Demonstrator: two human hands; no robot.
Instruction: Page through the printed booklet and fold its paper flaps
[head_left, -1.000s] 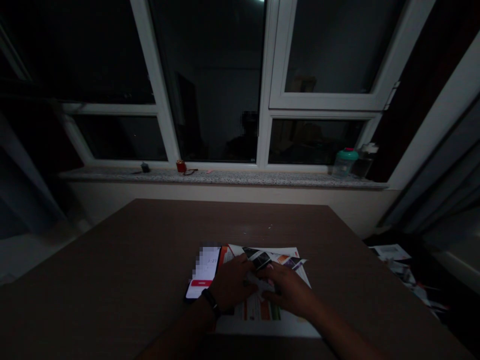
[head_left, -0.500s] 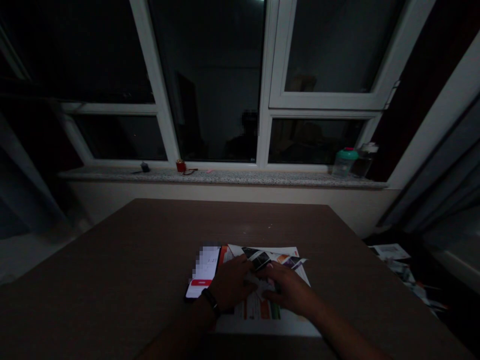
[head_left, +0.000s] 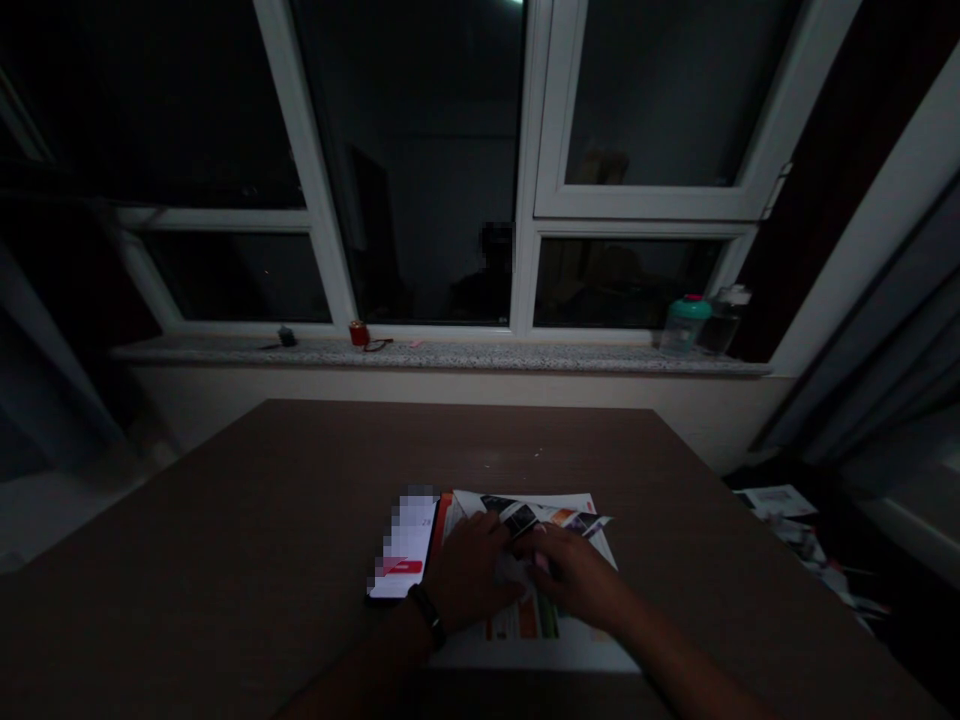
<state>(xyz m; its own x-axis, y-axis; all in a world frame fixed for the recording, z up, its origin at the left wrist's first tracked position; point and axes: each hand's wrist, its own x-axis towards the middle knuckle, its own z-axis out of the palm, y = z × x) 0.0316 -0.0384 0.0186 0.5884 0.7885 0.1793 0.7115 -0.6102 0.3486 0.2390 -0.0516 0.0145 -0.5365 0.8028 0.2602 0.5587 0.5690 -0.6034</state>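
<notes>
A printed paper sheet [head_left: 513, 514], folded over at its top into pointed corners, lies on a printed magazine [head_left: 540, 656] with a white lower edge. My left hand [head_left: 471, 568] rests flat on the folded paper, thumb apart from the fingers; a dark band circles its wrist. Beside it, my right hand [head_left: 576, 572] has curled fingers, thumb against index finger, closed on the paper near the middle of the fold. The hands hide much of the sheet. Left of the magazine, close to my left hand, lies a phone [head_left: 411, 548] with a lit screen.
The brown table [head_left: 225, 520] reaches toward a stone windowsill [head_left: 465, 354]. On the sill stand a teal-lidded shaker bottle [head_left: 684, 325], a clear bottle [head_left: 721, 320] and a small red object [head_left: 358, 333]. Loose papers [head_left: 784, 505] lie beyond the table's right edge.
My right thumb has drawn in toward its fingers. The left thumb and palm have shifted slightly right over the sheet. The folded paper keeps nearly the same shape.
</notes>
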